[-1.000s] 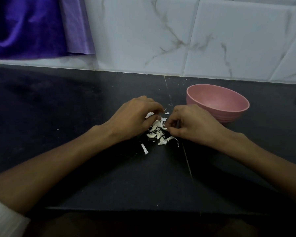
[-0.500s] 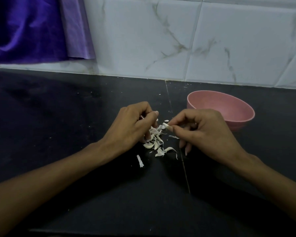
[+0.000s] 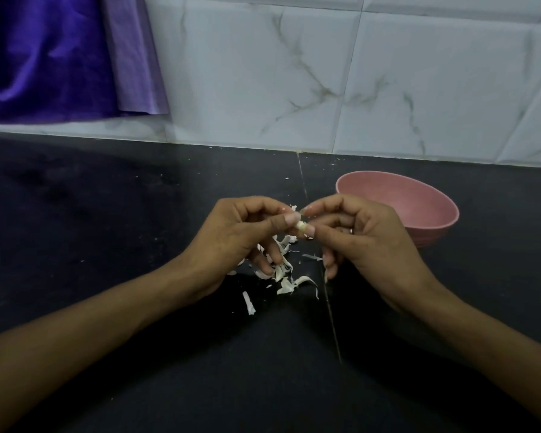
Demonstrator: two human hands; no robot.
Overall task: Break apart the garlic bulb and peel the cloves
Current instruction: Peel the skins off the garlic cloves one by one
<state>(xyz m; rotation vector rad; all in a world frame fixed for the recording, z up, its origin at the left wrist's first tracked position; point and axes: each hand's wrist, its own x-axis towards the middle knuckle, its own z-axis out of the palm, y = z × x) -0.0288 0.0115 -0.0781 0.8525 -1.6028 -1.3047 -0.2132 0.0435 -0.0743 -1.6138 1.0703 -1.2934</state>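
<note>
I pinch 1 garlic clove (image 3: pixel 300 225) between thumb and forefinger of my left hand (image 3: pixel 241 235), lifted above the counter (image 3: pixel 107 214) so my right hand (image 3: pixel 366 242) can nip its skin. Loose peel (image 3: pixel 283 270) gathers below; the pink bowl (image 3: pixel 419 226) waits beside my right hand, probably for peeled cloves.

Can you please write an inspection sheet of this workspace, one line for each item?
Surface: dark counter with a seam running front to back.
Job's things: one small clove pinched between both hands, above the counter; pink bowl at right, inside not visible.
Clutter: white peels piled under the hands, flecks scattered farther back.
Grippers: left hand and right hand both hold the clove with curled fingers.
Cables: nothing seen.
Surroundings: marbled tiles; purple cloth at upper left.
</note>
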